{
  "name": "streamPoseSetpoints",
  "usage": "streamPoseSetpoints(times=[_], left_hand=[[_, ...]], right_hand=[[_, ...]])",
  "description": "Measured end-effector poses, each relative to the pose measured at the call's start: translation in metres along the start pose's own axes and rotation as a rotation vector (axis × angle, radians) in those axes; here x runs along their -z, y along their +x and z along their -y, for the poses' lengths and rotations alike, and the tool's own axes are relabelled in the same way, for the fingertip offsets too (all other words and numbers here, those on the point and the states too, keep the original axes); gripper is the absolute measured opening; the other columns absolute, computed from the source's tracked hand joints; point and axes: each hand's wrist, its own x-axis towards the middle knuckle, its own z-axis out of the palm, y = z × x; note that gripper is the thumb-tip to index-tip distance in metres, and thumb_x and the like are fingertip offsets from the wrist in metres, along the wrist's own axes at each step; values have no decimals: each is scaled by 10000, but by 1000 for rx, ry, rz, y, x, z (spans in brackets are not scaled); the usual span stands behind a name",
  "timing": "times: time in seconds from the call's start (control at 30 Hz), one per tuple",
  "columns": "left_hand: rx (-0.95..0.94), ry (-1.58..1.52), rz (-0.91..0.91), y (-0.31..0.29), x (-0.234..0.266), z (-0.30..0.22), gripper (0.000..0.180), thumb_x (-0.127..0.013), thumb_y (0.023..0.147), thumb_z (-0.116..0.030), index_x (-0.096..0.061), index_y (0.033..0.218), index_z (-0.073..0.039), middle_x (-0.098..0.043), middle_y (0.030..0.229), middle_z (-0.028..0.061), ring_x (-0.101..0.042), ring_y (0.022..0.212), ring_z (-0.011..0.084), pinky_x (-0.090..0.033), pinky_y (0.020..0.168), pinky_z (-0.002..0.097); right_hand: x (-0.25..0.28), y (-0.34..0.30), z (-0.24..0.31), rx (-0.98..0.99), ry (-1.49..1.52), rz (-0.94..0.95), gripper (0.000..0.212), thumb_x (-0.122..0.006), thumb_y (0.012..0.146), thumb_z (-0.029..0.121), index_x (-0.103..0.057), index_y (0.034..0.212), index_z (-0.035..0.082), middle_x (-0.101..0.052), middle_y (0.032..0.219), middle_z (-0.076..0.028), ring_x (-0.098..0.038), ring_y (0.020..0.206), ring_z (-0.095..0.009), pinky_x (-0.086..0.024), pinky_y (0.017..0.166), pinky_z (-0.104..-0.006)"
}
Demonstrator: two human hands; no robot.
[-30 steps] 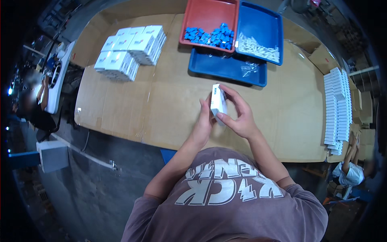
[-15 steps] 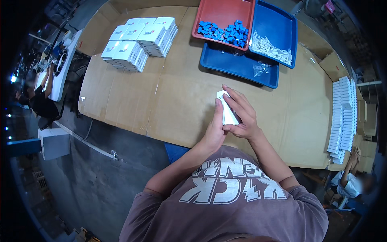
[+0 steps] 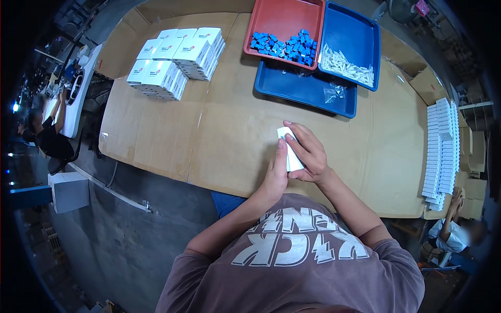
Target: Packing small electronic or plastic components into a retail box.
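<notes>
Between my two hands is a small white box (image 3: 294, 161), held above the near edge of the cardboard-covered table. My left hand (image 3: 275, 175) closes on its left side, the thumb lying along it. From the right, my right hand (image 3: 311, 156) wraps it, fingers pressed over its far end and upper face. Much of the box is hidden behind the fingers. Nearest beyond the hands lies a blue tray (image 3: 308, 92) with some clear plastic in it.
A red tray (image 3: 284, 21) holds small blue parts; another blue tray (image 3: 350, 31) holds white stick-like pieces. Stacked white boxes (image 3: 175, 55) stand far left. Rows of white boxes (image 3: 440, 151) line the right edge. People sit at far left (image 3: 52, 135) and right (image 3: 451, 235).
Both hands have come slightly nearer to me with the white box between them. The whole view has shifted a little.
</notes>
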Motion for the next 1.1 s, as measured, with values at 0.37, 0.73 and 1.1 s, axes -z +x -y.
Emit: streamPoseSetpoints(times=[0.37,0.73,1.1], left_hand=[[-64,45,16,3,1,4,573,-253,1143,-522,-441,1472,-92,-588,1307,59,-606,1179,151,-495,998,316],[-46,54,66,-6,-5,-18,739,-276,1090,-657,-356,1553,-88,-514,1439,85,-491,1380,207,-394,1141,396],[-258,406,76,3,5,-18,715,-584,1076,-264,-218,1622,19,-454,1481,141,-463,1381,229,-411,1127,353]], right_hand=[[-1,2,4,-50,53,-14,827,-526,986,655,-632,1331,-89,-579,1393,-333,-621,1206,-511,-503,1012,-576],[-4,3,14,-146,77,-5,605,-389,1110,427,-608,1397,-58,-516,1492,-322,-557,1307,-482,-434,1102,-535],[3,1,30,-632,469,-90,613,-329,1135,398,-471,1530,-49,-378,1640,-230,-383,1510,-360,-306,1230,-430]])
